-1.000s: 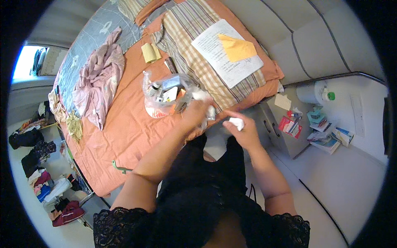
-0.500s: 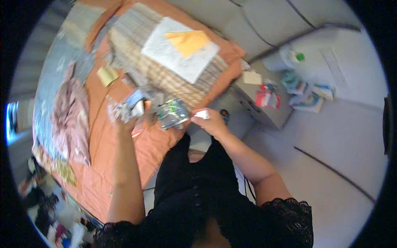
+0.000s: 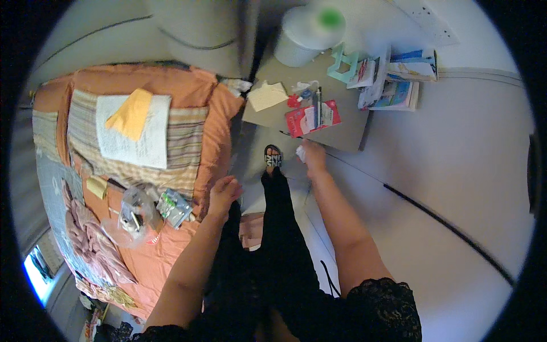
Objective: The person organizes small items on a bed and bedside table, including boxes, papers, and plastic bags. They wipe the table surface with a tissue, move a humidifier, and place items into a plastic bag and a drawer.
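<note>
A small white wad, perhaps tissue, sits at the fingers of the right hand, which is closed around it so that only part shows. This hand is out in front of the body, just beside the near edge of a grey bedside cabinet. The left hand is near the edge of the bed, well apart from the right, its fingers loosely curled; whether anything lies inside them cannot be told.

On the cabinet, a red box lies close to the edge nearest the right hand, with pens across it. A pale yellow cloth lies to its left; behind it are a teal stand, stacked books and a white bin.

Below, a foot in a black-and-white slipper is on the floor between the hands. To the left, the orange bed carries a clear plastic bag of mixed things, a silvery packet beside it, a pink garment, and a striped pillow. A white towel covers part of the pillow, with an orange-yellow cloth on top.
</note>
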`<state>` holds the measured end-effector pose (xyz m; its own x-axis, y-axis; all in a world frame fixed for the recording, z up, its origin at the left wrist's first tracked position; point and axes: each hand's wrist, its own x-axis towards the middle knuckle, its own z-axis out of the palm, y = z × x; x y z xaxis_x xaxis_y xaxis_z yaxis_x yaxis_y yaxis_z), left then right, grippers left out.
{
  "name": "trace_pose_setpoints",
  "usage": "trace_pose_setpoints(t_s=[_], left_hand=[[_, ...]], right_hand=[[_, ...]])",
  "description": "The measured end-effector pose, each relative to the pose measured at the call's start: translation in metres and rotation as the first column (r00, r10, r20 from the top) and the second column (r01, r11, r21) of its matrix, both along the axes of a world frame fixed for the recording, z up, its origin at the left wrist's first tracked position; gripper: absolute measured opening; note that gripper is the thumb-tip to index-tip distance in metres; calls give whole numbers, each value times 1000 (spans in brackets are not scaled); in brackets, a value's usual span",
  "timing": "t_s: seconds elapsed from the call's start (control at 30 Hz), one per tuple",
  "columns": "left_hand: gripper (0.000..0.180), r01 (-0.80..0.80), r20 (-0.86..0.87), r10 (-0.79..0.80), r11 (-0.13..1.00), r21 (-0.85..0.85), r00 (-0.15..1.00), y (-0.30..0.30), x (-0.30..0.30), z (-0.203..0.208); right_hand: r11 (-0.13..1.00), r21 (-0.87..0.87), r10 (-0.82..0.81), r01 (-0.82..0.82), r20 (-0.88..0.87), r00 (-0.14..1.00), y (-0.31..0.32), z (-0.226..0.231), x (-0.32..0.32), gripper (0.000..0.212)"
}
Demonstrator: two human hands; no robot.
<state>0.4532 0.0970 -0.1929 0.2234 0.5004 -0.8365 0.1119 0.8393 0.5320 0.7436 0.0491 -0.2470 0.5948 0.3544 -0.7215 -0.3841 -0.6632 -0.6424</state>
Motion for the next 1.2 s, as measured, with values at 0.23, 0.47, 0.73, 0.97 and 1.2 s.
trace_pose_setpoints(t_s=[0.23, 0.47, 0.73, 0.97, 1.2], left_hand=[[32, 166, 62, -165, 986, -22, 984, 30, 168, -34], [30, 237, 37, -236, 971, -23, 971, 38, 223, -59], [29, 189, 127, -196, 980, 66, 972, 60, 265, -53], [24, -166, 113, 173, 984, -71, 978, 65, 231, -49], [26, 538, -574, -175, 634, 555, 800, 101, 193, -108]], right_hand=[[802, -493, 581, -339, 507, 636, 36, -91, 134, 41], [732, -519, 651, -441, 344, 677, 57, -91, 156, 39], [638, -77, 730, -766, 376, 570, 39, -1, 94, 32], [853, -294, 522, -431, 494, 696, 66, -103, 150, 50], [843, -363, 535, -397, 649, 541, 118, -164, 178, 38]])
